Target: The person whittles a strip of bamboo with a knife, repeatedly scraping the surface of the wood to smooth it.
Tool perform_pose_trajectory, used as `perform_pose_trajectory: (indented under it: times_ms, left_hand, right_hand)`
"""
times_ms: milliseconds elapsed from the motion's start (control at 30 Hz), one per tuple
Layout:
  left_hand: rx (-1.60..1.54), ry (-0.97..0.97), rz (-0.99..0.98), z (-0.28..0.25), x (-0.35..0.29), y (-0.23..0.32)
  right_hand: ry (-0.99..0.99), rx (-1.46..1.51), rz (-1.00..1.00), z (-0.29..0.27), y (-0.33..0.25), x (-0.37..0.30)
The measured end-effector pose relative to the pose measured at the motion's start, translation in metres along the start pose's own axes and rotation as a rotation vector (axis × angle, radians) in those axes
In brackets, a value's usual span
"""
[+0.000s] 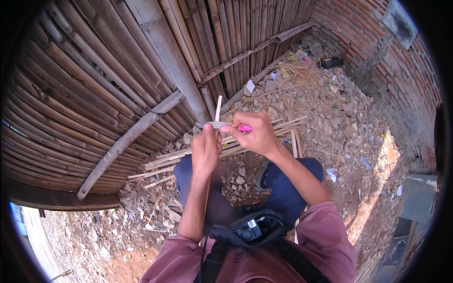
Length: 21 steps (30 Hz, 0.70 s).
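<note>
My left hand [205, 151] is closed around a thin pale bamboo strip [218, 107], which points up and away from me. Its lower length runs back along my left forearm. In my right hand [255, 133] is a knife with a pink handle [245, 128]. The knife's grey blade [214, 125] lies across the strip, just above my left fist, and my left thumb is at the blade. Several more pale bamboo strips [231, 150] lie on the ground beyond my knees.
A bamboo-pole wall [108, 70] stands at the left and ahead, with a thick post [165, 52]. A brick wall [373, 52] rises at the right. Stony rubble [330, 113] with litter covers the ground. An open black bag [250, 228] sits at my waist.
</note>
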<state>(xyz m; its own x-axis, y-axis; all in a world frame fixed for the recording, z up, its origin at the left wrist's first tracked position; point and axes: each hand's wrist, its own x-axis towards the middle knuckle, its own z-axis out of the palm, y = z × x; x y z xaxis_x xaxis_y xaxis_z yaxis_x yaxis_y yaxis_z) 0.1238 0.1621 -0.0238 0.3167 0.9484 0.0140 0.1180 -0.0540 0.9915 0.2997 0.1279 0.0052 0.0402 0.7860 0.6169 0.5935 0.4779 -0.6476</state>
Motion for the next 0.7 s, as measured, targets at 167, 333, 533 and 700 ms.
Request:
perform_pose_trajectory:
  times_ms: [167, 333, 533, 700]
  left_hand:
    - [-0.047, -0.025, -0.008, 0.001, 0.001, 0.002]
    - [0.001, -0.131, -0.003, -0.004, 0.005, -0.008]
    - [-0.073, -0.142, -0.091, -0.004, -0.002, 0.005]
    - [-0.165, -0.178, -0.089, -0.003, 0.0, -0.005]
  right_hand:
    - [0.033, -0.083, -0.056, 0.002, 0.002, -0.002]
    - [0.04, -0.086, -0.044, 0.0, 0.007, -0.001]
    - [-0.056, 0.122, 0.139, -0.007, 0.017, -0.002]
    - [-0.082, 0.135, 0.141, -0.008, 0.015, 0.001]
